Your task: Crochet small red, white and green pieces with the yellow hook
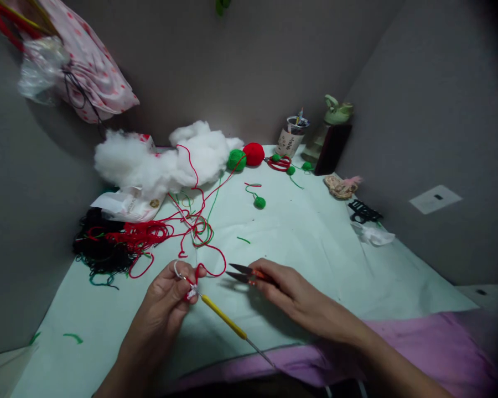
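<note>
My left hand (166, 301) is closed in a pinch on a small red and white crochet piece (191, 291), with a yellow-handled crochet hook (226, 320) sticking out toward me. Red yarn (209, 260) runs from the piece back across the table. My right hand (284, 290) grips small thread snips (243, 273), blades open and pointing left toward the red yarn, a short way from it.
The pale green table cover (315, 237) carries a tangle of red and black yarn (116, 243) on the left, white stuffing (166, 157) behind, green and red yarn balls (244, 156), a cup (292, 138), a bottle (330, 132) and a black clip (363, 211).
</note>
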`<state>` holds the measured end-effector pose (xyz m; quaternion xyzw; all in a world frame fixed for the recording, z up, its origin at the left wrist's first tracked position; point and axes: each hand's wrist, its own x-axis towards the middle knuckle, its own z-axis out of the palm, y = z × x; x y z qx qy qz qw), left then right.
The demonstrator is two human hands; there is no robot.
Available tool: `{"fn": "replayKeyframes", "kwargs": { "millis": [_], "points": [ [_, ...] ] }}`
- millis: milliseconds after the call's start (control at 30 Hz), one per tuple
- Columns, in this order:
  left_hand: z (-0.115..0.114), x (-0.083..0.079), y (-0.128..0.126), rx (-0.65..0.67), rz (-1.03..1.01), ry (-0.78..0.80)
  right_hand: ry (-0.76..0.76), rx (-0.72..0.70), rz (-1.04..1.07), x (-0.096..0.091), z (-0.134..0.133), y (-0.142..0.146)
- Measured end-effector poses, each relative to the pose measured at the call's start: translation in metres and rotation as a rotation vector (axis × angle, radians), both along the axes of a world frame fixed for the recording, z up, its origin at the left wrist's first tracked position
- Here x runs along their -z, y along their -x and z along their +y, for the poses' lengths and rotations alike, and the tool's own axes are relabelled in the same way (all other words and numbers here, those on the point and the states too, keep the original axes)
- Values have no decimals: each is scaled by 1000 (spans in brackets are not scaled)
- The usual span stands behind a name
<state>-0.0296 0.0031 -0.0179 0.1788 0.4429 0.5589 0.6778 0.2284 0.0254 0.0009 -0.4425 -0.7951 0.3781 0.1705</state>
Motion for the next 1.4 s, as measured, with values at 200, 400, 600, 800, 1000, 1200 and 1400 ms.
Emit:
{"fn": "replayKeyframes", "kwargs": {
  "millis": [200, 400, 600, 800, 1000, 1200, 1400],
  "points": [
    [-5, -4, -4, -20, -49, 30, -173, -9, 105, 9, -19, 29],
    [-7, -2, -1, -31, -11, 56, -386, 18, -21, 11, -26, 39],
    [-7, -6, -6, -8, -15, 46, -614, 76, -54, 7, -29, 51],
    [-9, -3, -6, -54, -72, 46, -749, 151, -24, 12, -28, 60],
    [-10, 1, -6, -47, -96, 42, -731, 192, -45, 12, -29, 60],
    [-9, -3, -11, -64, -152, 24, -737, 198, 26, 12, -30, 62],
    [-6, -4, -14, -101, -225, 59, -796, 235, 22, 14, -29, 67]
  ]
}}
